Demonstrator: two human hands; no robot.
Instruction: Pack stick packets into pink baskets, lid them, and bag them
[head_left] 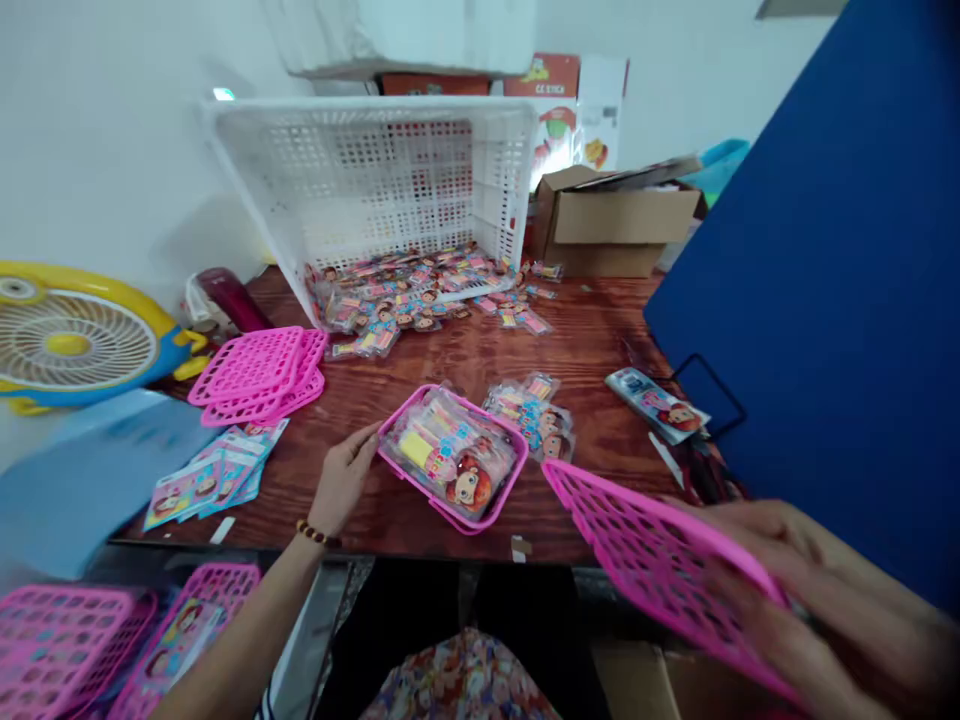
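Observation:
My left hand (343, 477) rests on the brown table, its fingers curled against the left end of a small pink basket (453, 458) filled with wrapped cartoon-character packets. My right hand (795, 590), blurred by motion at the lower right, grips a flat pink lattice lid (637, 540) that tilts toward the basket, its near corner just right of the basket's rim. A small stack of the same packets (534, 412) lies just behind the basket.
A white crate (375, 180) lies tipped on its side at the back, spilling several packets (420, 295). Pink lids (259, 372) are stacked at left beside printed cards (214, 478). A fan (71, 340) stands far left, a cardboard box (615, 225) at back right, a blue board (840, 300) on the right.

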